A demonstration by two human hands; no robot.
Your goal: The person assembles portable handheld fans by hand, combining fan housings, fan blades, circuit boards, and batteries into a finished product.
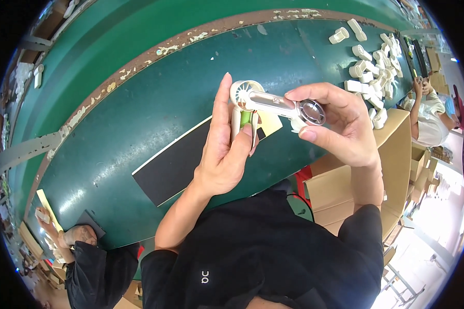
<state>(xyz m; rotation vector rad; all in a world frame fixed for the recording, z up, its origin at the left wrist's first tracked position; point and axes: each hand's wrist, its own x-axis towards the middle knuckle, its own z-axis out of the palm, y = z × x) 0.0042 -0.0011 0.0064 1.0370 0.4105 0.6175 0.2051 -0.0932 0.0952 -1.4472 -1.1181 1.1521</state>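
White fan shell (235,121), green insert (246,118) showing, pinched by left hand (220,160). Right hand (349,130) pinches pale cover (271,103) by its round clear end.

A mat (170,172) is lying near the counter's (103,170) front edge, beneath the hands (219,159) and the held fan housing (238,97) between them. Loose fan housings (380,71) are lying toward the right end, behind a cardboard box (394,154).

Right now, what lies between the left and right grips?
In the head view: a white vented fan housing, held in the left hand's grip, and an elongated piece with a clear round end, pinched in the right hand's grip.
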